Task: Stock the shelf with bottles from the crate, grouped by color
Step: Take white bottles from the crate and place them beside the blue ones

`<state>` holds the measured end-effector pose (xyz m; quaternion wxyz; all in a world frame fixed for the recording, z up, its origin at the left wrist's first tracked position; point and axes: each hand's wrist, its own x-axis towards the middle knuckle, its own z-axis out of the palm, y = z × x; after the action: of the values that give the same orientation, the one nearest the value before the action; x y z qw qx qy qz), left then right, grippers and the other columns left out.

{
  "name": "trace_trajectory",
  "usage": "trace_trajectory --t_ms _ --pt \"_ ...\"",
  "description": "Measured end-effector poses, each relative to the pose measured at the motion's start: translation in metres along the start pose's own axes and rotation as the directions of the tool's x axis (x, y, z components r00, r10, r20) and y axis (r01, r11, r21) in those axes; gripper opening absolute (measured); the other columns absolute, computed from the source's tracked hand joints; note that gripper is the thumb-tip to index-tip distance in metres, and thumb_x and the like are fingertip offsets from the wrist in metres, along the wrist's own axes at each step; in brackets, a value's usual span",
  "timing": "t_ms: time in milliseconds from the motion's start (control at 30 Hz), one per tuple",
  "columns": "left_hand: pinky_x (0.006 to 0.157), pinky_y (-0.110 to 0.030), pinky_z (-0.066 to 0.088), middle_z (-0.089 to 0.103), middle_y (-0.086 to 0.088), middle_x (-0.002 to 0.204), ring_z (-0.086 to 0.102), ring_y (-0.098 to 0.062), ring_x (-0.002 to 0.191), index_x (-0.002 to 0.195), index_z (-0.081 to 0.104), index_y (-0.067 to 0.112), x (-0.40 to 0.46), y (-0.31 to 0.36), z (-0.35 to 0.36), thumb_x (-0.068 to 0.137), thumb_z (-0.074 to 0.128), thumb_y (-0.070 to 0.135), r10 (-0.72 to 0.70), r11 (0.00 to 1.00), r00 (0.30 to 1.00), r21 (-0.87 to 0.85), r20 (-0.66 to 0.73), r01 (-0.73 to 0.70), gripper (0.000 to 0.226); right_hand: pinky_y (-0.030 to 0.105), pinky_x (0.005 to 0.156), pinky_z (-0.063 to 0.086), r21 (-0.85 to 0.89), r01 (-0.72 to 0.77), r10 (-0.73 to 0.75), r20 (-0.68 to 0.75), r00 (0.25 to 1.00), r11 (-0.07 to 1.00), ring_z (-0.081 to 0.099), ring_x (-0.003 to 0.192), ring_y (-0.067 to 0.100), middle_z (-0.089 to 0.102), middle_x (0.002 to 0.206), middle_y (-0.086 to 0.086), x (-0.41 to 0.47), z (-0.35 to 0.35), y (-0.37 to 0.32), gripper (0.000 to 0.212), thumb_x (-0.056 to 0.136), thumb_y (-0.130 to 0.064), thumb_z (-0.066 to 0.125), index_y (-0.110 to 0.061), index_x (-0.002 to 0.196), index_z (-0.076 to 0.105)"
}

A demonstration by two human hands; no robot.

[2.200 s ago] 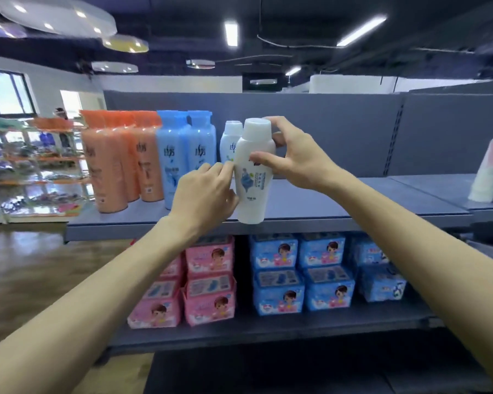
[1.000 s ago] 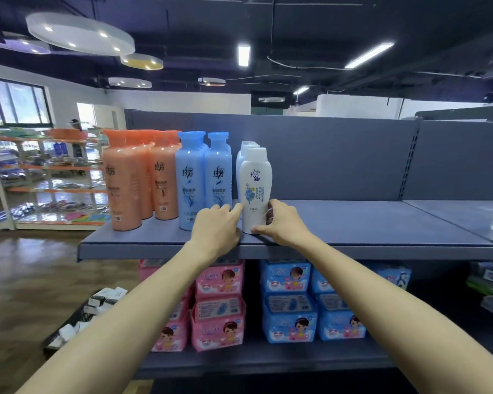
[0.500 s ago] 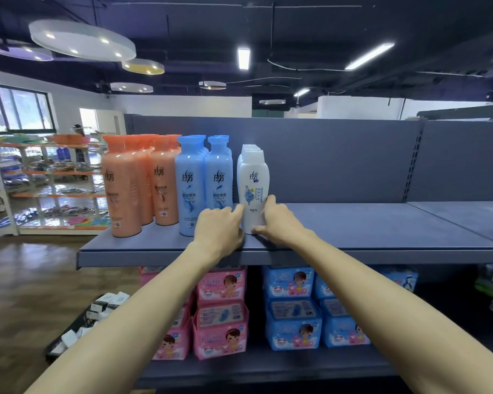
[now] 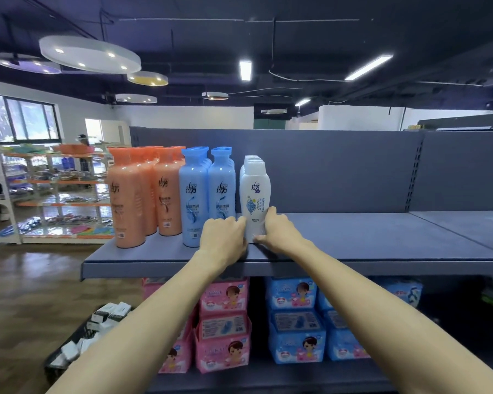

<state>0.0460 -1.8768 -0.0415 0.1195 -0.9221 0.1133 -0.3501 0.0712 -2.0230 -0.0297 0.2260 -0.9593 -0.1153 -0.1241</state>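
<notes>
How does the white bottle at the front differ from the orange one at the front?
The white bottle is shorter and slimmer than the orange bottle. The white bottle has both hands at its base, the left hand and the right hand; the orange bottle stands untouched. The white bottle heads a single row; the orange bottle fronts a wider group. Both stand upright on the grey shelf.
</notes>
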Motion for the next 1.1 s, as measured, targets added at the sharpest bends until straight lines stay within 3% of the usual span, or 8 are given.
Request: trace_trajectory --t_ms 167,300,433,600,767,900,1100 --pt "0.055 -0.031 0.027 0.064 0.0 0.086 0.063 -0.029 0.075 0.09 0.041 0.02 -0.004 -0.004 -0.004 0.087 0.044 0.03 0.025 0.999 1.0 -0.038 0.007 -0.025 0.011 0.038 0.075 0.048 -0.087 0.022 -0.023 -0.013 1.0 0.996 0.059 0.104 0.036 0.056 0.118 0.018 -0.006 -0.007 0.003 0.054 0.086 -0.037 0.073 -0.007 0.117 0.04" --pt "0.054 -0.031 0.025 0.055 0.002 0.08 0.061 -0.029 0.073 0.099 0.048 0.019 -0.011 -0.002 -0.017 0.087 0.045 0.029 0.032 0.998 0.999 -0.061 -0.042 -0.034 0.016 0.036 0.069 0.045 -0.179 0.075 -0.077 -0.002 0.997 0.981 0.056 0.09 0.031 0.059 0.11 0.015 -0.019 -0.021 0.008 0.044 0.088 -0.039 0.068 -0.009 0.108 0.042" --pt "0.053 -0.029 0.029 0.055 0.003 0.079 0.061 -0.028 0.07 0.105 0.051 0.019 -0.021 0.005 -0.028 0.087 0.048 0.032 0.065 0.992 0.992 -0.099 -0.104 -0.076 0.022 0.043 0.081 0.052 -0.276 0.166 -0.181 -0.03 0.983 0.947 0.06 0.1 0.033 0.064 0.114 0.01 -0.048 -0.027 0.019 0.04 0.091 -0.04 0.063 -0.012 0.114 0.048" --pt "0.047 -0.027 0.028 0.058 0.001 0.075 0.062 -0.029 0.064 0.093 0.057 0.016 -0.032 0.029 -0.03 0.077 0.056 0.028 0.115 0.972 0.966 -0.174 -0.23 -0.157 0.02 0.035 0.062 0.041 -0.526 0.189 -0.301 -0.135 0.944 0.829 0.062 0.093 0.029 0.064 0.1 0.002 -0.096 -0.029 0.038 0.031 0.094 -0.041 0.053 -0.015 0.109 0.05" --pt "0.044 -0.026 0.03 0.052 0.002 0.072 0.058 -0.025 0.061 0.089 0.056 0.016 -0.056 0.076 -0.022 0.077 0.058 0.026 0.163 0.929 0.952 -0.284 -0.26 -0.236 0.017 0.032 0.058 0.032 -0.604 0.154 -0.28 -0.119 0.953 0.782 0.064 0.09 0.026 0.063 0.094 0.0 -0.143 -0.021 0.073 0.025 0.094 -0.041 0.052 -0.017 0.102 0.051" --pt "0.041 -0.026 0.031 0.054 0.002 0.075 0.058 -0.023 0.062 0.091 0.058 0.016 -0.098 0.125 0.013 0.075 0.062 0.026 0.22 0.884 0.959 -0.379 -0.18 -0.273 0.019 0.031 0.056 0.032 -0.595 0.125 -0.193 -0.051 0.98 0.794 0.064 0.087 0.024 0.062 0.093 0.0 -0.186 0.012 0.119 0.026 0.095 -0.042 0.052 -0.018 0.104 0.051" --pt "0.045 -0.029 0.033 0.054 0.0 0.075 0.056 -0.025 0.065 0.088 0.058 0.015 -0.214 0.199 0.082 0.068 0.066 0.025 0.253 0.846 0.957 -0.513 0.144 -0.146 0.024 0.032 0.056 0.034 -0.513 0.052 0.004 0.109 0.994 0.857 0.066 0.085 0.027 0.065 0.091 0.003 -0.272 0.099 0.177 0.029 0.091 -0.04 0.058 -0.016 0.106 0.056"
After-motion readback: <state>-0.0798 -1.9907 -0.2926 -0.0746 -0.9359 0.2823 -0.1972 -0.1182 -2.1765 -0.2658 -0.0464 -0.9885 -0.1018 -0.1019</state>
